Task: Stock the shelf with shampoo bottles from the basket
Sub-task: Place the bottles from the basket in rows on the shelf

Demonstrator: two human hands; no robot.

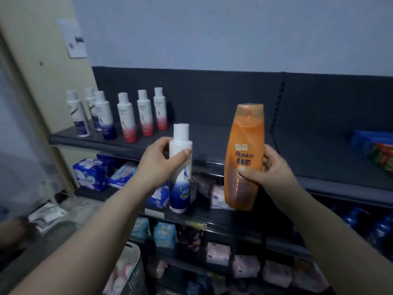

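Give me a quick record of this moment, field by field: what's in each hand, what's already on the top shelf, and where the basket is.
left hand: holds white and blue bottle upright, in front of the shelf
right hand: holds orange bottle upright, label toward the camera
top shelf: three blue-bottomed bottles at the left, then three red-bottomed bottles, all standing
free space: bare shelf to the right of the red row
far right of shelf: blue and red packets
basket: bottom left, below the left forearm, soft packs inside
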